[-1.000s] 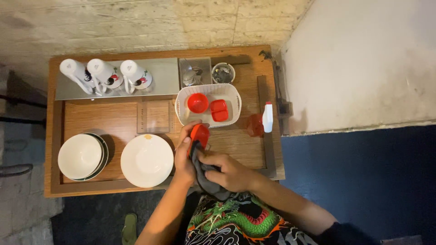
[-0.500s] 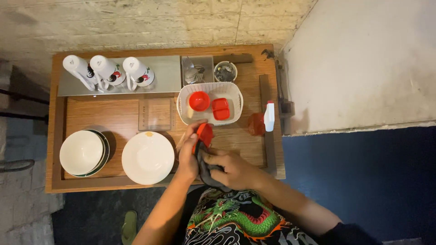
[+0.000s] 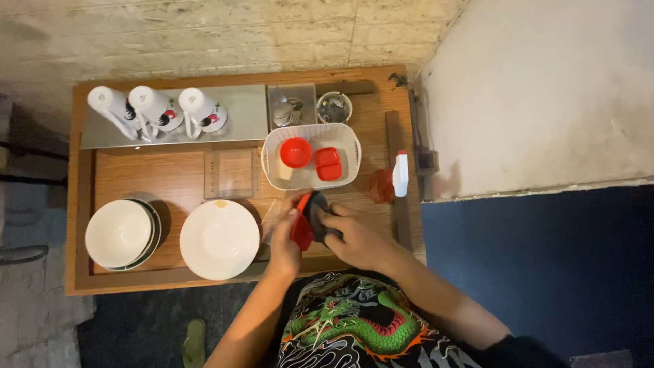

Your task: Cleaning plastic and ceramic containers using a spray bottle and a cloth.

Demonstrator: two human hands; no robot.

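Three white jugs (image 3: 155,109) lie in a row on a metal tray (image 3: 238,112) at the far left of a wooden table (image 3: 170,180), seen from above. Nearer the person, a stack of white bowls (image 3: 122,233) sits at the left edge, with a white plate (image 3: 219,239) just beside it and a small wooden board (image 3: 231,173) between the plate and the tray. At the table's near edge, the left hand (image 3: 285,235) grips a small red dish (image 3: 302,223), holding it on edge, fingers curled round its rim. The right hand (image 3: 357,235) is closed on a dark cloth (image 3: 320,217) and presses it against the dish. Just beyond both hands stands a white basket (image 3: 281,151) holding a round red dish (image 3: 296,152) and a square red dish (image 3: 328,163). Behind the basket are a metal container (image 3: 289,109) and a small round cup (image 3: 334,107). Farther right, a spray bottle (image 3: 392,180) with an orange body and white head lies near the table's raised side rail.
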